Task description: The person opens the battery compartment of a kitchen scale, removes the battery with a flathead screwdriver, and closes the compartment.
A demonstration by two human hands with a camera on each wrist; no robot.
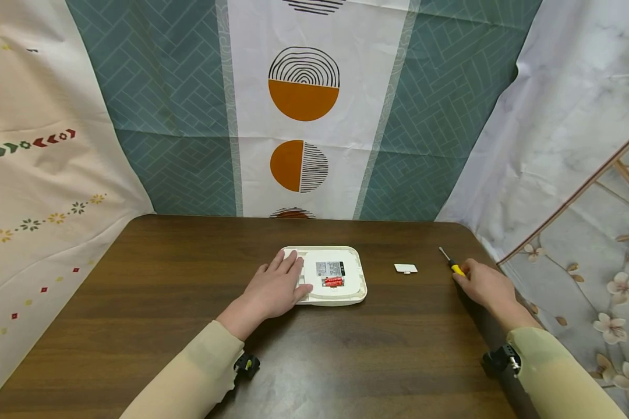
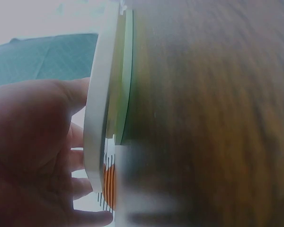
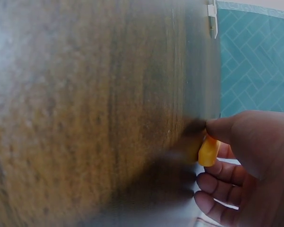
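A white device (image 1: 352, 282) with rounded corners lies on the table, label side up. Red batteries (image 1: 333, 282) show in its uncovered compartment, below a grey label (image 1: 329, 268). My left hand (image 1: 274, 288) rests on the device's left end with fingers extended; in the left wrist view, the palm is beside the device's edge (image 2: 98, 104). At the table's right side, my right hand (image 1: 486, 286) pinches a screwdriver by its yellow handle (image 1: 456, 268) between thumb and fingers. The handle's end (image 3: 209, 152) shows in the right wrist view; its shaft points away to the left in the head view.
A small white battery cover (image 1: 406, 268) lies between the device and the screwdriver. The brown wooden table (image 1: 188, 302) ends at a patterned curtain (image 1: 178, 105) behind, with a floral cloth (image 1: 582, 279) along the right and a cream cloth (image 1: 52, 203) along the left.
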